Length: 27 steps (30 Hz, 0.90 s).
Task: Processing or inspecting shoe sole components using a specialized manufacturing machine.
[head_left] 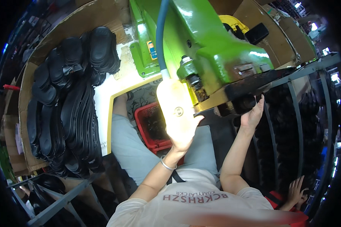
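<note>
A green machine stands in front of me, with a dark working head at its lower end. My right hand is under that head, its fingers bent up around a black rounded piece, perhaps a shoe part. My left hand is raised beside the head, its thumb pointing right. A glaring lamp on a blue-grey hose covers its other fingers, so what it holds, if anything, is hidden. Between the hands, part of a dark thing below the head shows poorly.
Stacks of black shoe soles fill a cardboard box at left, beside a white yellow-edged table. A red basket is by my legs. Grey metal racks stand at right. Another person's hand shows at lower right.
</note>
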Each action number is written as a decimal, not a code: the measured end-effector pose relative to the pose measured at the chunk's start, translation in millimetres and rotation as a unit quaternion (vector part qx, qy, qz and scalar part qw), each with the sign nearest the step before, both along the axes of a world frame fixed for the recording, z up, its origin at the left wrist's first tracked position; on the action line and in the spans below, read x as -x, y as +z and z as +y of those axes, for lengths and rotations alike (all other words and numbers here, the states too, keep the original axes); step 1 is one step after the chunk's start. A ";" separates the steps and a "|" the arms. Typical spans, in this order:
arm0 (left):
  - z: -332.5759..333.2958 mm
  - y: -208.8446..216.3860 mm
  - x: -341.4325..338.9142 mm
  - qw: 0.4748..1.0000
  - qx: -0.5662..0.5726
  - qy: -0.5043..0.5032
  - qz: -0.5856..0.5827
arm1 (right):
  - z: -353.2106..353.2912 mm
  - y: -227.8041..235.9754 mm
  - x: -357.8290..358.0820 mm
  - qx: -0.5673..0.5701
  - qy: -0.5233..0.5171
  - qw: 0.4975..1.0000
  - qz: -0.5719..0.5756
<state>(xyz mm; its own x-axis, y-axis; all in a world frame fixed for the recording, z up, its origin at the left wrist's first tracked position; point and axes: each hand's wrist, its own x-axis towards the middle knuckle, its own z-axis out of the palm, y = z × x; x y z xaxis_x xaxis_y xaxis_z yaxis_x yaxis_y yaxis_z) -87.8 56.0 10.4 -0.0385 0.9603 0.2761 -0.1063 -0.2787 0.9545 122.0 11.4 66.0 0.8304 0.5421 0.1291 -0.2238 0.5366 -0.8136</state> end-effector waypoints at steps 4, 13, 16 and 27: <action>3.1 7.5 11.6 0.999 -0.032 -0.020 0.015 | 5.9 3.3 11.9 0.022 -0.054 0.998 -0.001; 33.9 1.5 108.6 0.977 0.110 -0.175 -0.054 | 20.1 -19.7 75.9 0.075 0.064 0.994 0.046; 38.1 4.9 123.7 0.972 0.115 -0.170 -0.111 | 12.4 -31.1 92.9 0.066 0.097 0.993 0.013; 17.7 -5.6 36.9 0.968 -0.169 -0.137 0.122 | 9.5 -24.5 7.9 0.015 -0.003 0.998 -0.057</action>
